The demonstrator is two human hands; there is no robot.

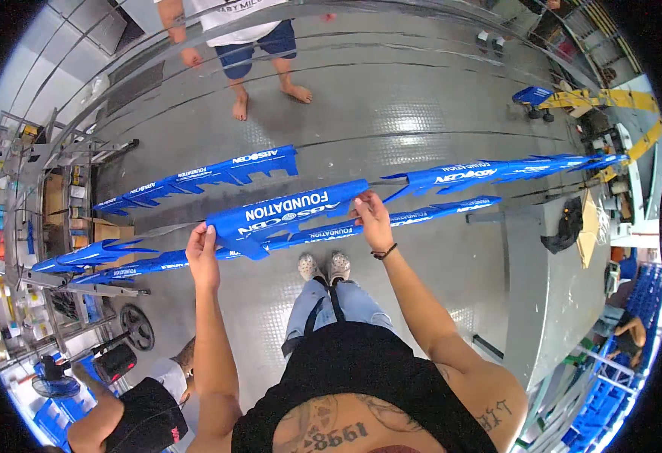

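Between my two hands a blue printed sheet with white lettering (285,211) hangs folded over a taut grey line (171,229). Thumb and fingers of my left hand (202,248) pinch its left edge. At the other end, my right hand (372,217) grips the lower right corner, its fingers partly behind the sheet. More blue sheets (452,175) are strung on the same line to the right, and further ones (93,255) hang to the left. A parallel row of blue sheets (331,234) runs just nearer to me, partly covered by the one I hold.
Beyond hangs another blue row (202,175), with several bare lines across the room. A barefoot person (259,53) stands at the far side. Shelves (51,189) line the left; a grey cabinet (546,287) stands right. Another person (146,411) is at lower left.
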